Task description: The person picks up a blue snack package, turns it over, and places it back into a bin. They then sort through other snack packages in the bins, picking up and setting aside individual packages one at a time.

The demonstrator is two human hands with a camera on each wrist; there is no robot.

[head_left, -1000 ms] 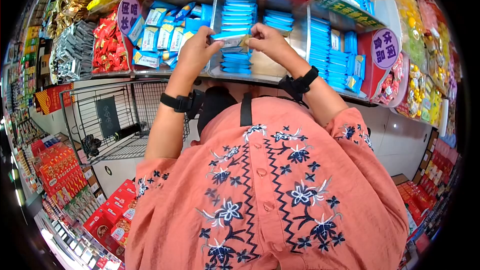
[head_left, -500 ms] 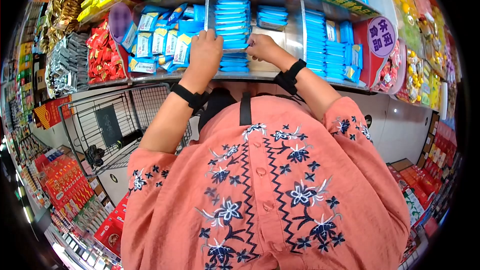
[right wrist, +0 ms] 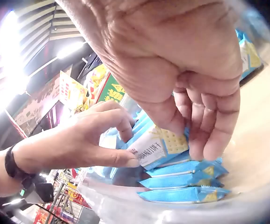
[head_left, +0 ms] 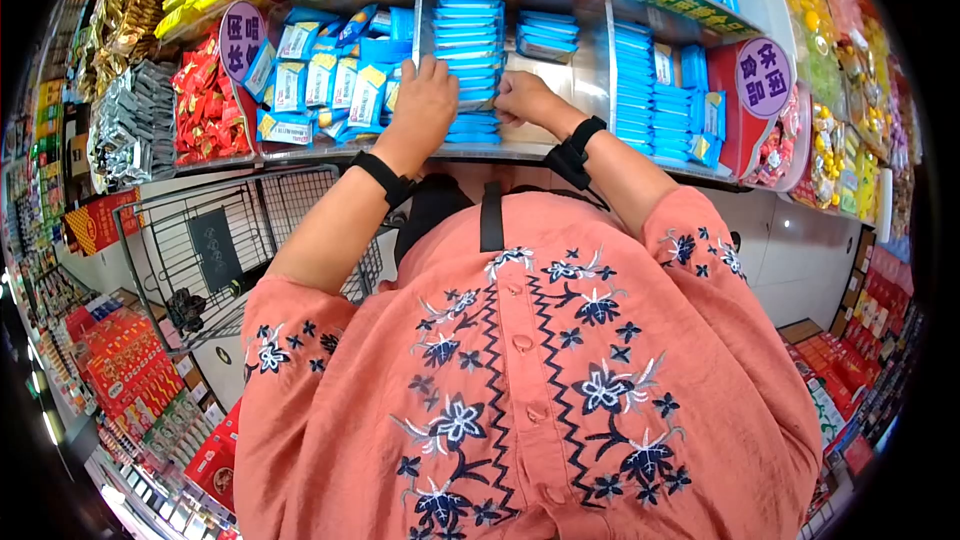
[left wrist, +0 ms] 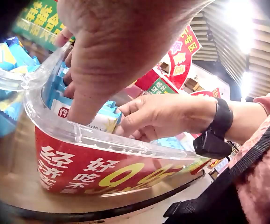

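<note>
Blue biscuit packets lie in a tall neat stack point(head_left: 468, 35) in a clear plastic bin point(head_left: 530, 152). At the near part of this stack, my left hand point(head_left: 425, 105) holds the left end of a packet with a pale front point(right wrist: 156, 147), its thumb along the near side. My right hand point(head_left: 530, 98) pinches the same packet's right end between thumb and curled fingers, as the right wrist view shows. Several flat packets point(right wrist: 184, 182) lie beneath and nearer the bin's front wall. A shorter stack point(head_left: 547, 35) sits behind my right hand.
Loose blue packets point(head_left: 325, 80) fill the bin on the left, and more stacks point(head_left: 635, 90) stand on the right. Red-wrapped sweets point(head_left: 210, 105) lie farther left. A wire shopping cart point(head_left: 255, 230) stands below the shelf. The bin's clear front rim point(left wrist: 93, 135) rises before the hands.
A second ago both hands held a packet up over the stack. They then lowered it onto the stack, and my left hand has since shifted slightly right.
</note>
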